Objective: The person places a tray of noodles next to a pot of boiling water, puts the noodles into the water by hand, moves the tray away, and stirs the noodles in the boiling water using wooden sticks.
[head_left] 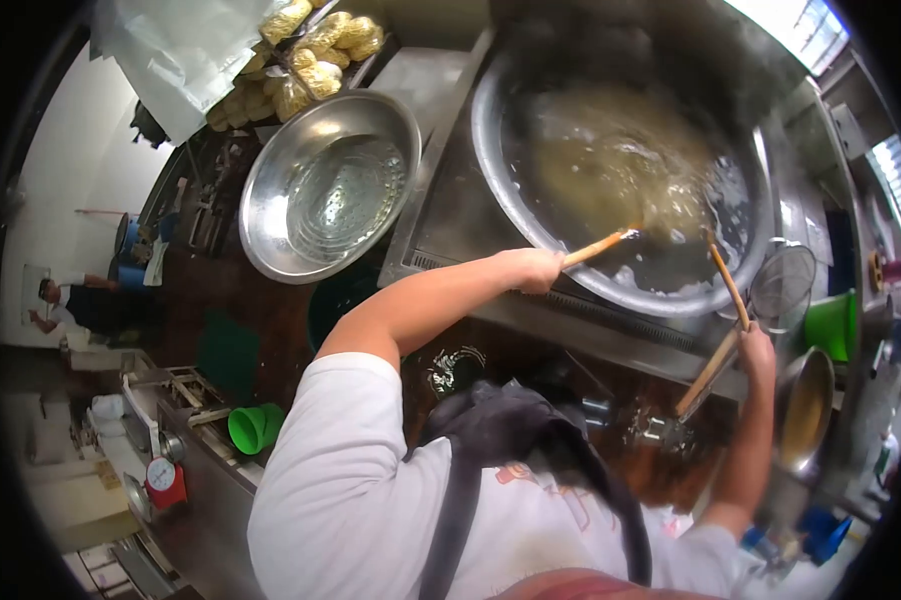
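A large metal pot [490, 150] of steaming, cloudy liquid with pale foam stands on the stove. My left hand [533, 270] is closed around a wooden stick [598, 247] at the pot's near rim, its tip over the liquid. To the right, my right hand [756, 350] grips a second wooden stick [728, 275], which slants over the rim into the pot. A thicker wooden handle [706, 377] shows just beside this hand; I cannot tell what it belongs to. Pale yellowish contents swirl in the liquid, blurred by steam.
A wide steel basin [260, 225] of clear liquid sits left of the pot. Yellow bagged goods [320, 60] lie behind it. A mesh strainer [782, 287] and green container [832, 325] are at right. A red scale [165, 482] and a distant person [65, 300] are left.
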Motion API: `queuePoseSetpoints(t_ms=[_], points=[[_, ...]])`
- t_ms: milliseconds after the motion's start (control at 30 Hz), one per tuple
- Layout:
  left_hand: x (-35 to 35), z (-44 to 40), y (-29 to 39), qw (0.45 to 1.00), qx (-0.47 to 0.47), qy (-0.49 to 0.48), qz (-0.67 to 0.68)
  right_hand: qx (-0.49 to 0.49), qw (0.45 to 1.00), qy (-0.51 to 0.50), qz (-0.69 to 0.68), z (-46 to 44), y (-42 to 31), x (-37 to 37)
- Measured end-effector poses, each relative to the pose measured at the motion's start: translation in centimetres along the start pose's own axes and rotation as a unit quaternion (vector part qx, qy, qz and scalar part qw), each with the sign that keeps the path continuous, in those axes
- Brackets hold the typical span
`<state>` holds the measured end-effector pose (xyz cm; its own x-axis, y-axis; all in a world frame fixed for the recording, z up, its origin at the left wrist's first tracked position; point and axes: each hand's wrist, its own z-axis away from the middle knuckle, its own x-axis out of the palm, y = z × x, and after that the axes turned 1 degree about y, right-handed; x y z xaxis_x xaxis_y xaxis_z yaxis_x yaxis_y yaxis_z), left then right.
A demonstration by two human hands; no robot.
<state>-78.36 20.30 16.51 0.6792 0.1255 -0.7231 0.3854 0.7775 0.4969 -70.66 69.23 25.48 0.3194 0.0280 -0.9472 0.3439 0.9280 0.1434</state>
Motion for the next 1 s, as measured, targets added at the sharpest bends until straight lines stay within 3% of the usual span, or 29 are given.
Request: queuePoseSetpoints(t_ms=[100, 133, 200, 333, 400, 500, 633, 767, 833, 900, 1000], points=[[0.1, 1.6, 0.4, 0.997, 0.008, -0.071, 0.001, 0.033, 0.998, -0.018, 0.056, 4.3, 3.1, 0.8], [1.5, 1.5, -2.1, 0.999, 0.027, -0.026, -0.005, 0.006, 0.997, -0.021, 0.075, 5.2, 0.7, -0.4], [0.9, 3.2, -4.1, 0.999, 0.04, -0.021, 0.004, 0.069, 0.997, 0.009, 0.035, 4.8, 0.6, 0.3], [0.3, 7.1, -8.1, 0.998, 0.028, -0.027, 0.046, 0.084, 0.996, 0.028, 0.03, 9.9, -2.0, -3.9], [0.2, 10.4, -10.6, 0.997, 0.029, 0.022, 0.065, 0.082, 0.995, 0.038, 0.03, 12.9, -2.4, -6.4], [-4.8, 16.7, -13.4, 0.996, -0.008, 0.018, 0.086, 0.035, 0.997, 0.068, 0.007, 15.0, -1.8, -8.4], [-10.0, 21.3, -14.4, 0.994, -0.089, 0.062, 0.031, 0.011, 0.999, 0.039, -0.004, 16.9, -6.4, -12.5], [-10.0, 19.2, -11.1, 0.98, -0.157, 0.104, -0.067, -0.029, 0.999, 0.027, 0.037, 14.8, -9.8, -11.1], [-8.8, 16.5, -8.8, 0.961, -0.243, 0.128, 0.023, -0.084, 0.993, 0.052, 0.07, 9.7, -11.6, -6.7], [-6.2, 10.7, -7.8, 0.962, -0.239, 0.127, 0.021, -0.156, 0.98, 0.091, 0.083, 2.4, -12.1, -0.2], [-2.0, -0.4, -6.3, 0.971, -0.184, 0.154, 0.014, -0.083, 0.995, 0.052, 0.034, -1.1, -13.8, 3.6]])
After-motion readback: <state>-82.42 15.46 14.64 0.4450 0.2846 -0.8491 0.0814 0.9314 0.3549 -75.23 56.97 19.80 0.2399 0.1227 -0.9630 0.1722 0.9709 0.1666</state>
